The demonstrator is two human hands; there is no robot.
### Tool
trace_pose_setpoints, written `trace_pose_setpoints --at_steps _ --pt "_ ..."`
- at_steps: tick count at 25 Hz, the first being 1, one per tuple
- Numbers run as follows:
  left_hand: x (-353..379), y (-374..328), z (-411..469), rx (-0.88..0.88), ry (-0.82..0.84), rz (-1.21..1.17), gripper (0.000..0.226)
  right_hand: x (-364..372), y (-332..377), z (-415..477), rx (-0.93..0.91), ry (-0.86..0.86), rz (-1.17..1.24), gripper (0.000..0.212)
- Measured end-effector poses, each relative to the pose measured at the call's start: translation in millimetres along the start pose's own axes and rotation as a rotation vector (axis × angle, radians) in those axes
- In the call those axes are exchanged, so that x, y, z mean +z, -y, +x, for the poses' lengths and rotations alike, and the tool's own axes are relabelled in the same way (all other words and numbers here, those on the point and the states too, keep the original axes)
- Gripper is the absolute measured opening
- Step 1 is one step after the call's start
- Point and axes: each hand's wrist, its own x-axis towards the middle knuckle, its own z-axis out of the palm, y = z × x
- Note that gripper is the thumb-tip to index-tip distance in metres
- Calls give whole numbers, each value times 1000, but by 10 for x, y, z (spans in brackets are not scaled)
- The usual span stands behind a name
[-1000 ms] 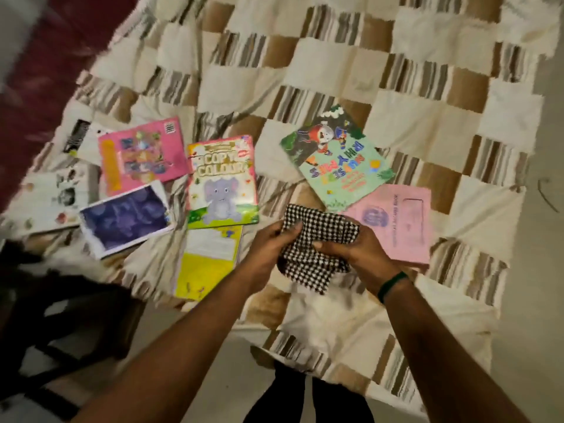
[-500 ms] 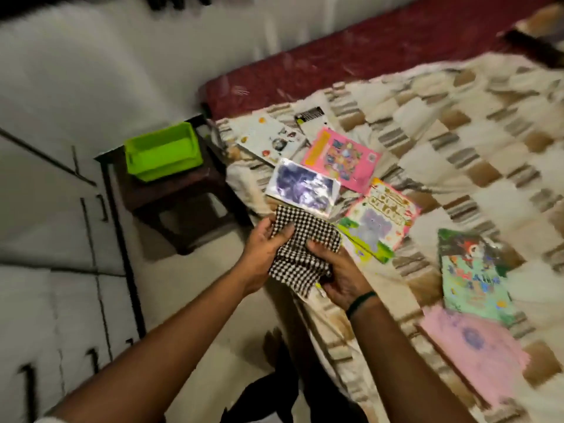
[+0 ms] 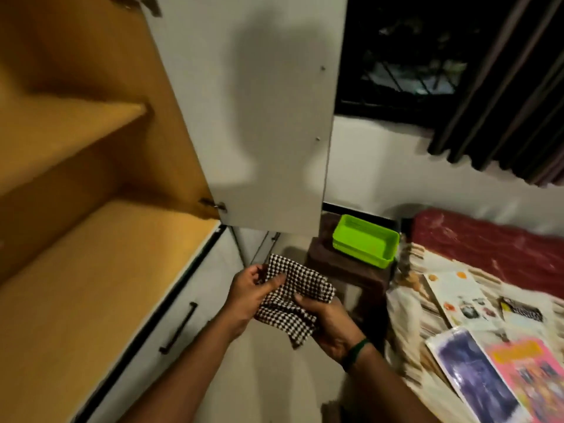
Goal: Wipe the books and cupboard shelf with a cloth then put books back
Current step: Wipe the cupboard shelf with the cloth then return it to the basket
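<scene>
A black-and-white checked cloth (image 3: 297, 296) is bunched between both hands in front of me. My left hand (image 3: 251, 296) grips its left side and my right hand (image 3: 328, 323) grips its lower right part. The open cupboard fills the left of the view, with a bare wooden lower shelf (image 3: 91, 285) and an upper shelf (image 3: 61, 132). Its white door (image 3: 259, 117) stands open above my hands. Several books lie on the bed at the right: a purple one (image 3: 471, 381), a pink one (image 3: 531, 374) and a white one (image 3: 460, 297).
A green plastic tray (image 3: 366, 239) sits on a dark stool (image 3: 345, 270) between cupboard and bed. White drawers with a black handle (image 3: 178, 328) lie below the shelf. A dark curtain (image 3: 503, 102) hangs by the window. The bed has a striped sheet and a maroon mattress (image 3: 488, 248).
My view has swung left from the bed and its books to the open cupboard. Both hands still hold the checked cloth in front of me.
</scene>
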Motion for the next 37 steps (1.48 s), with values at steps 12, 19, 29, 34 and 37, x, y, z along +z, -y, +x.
trace_pose_setpoints --at_steps 12,19,29,34,37 --pt "-1553 -1255 18 215 -458 64 23 2142 894 1201 49 425 -189 27" --pt "-2891 -1651 -12 403 -886 561 20 4084 1310 2325 -784 490 -783 39" --pt "-4827 -1822 -437 1 -1423 905 32 5562 285 3806 -831 815 -1816 47" --pt "-4847 -1796 -344 -100 -1399 912 43 6051 -289 3128 -760 1369 -1661 38" --pt "-4745 -1893 -366 -134 -1429 864 39 6038 -288 2960 -151 1491 -1370 34"
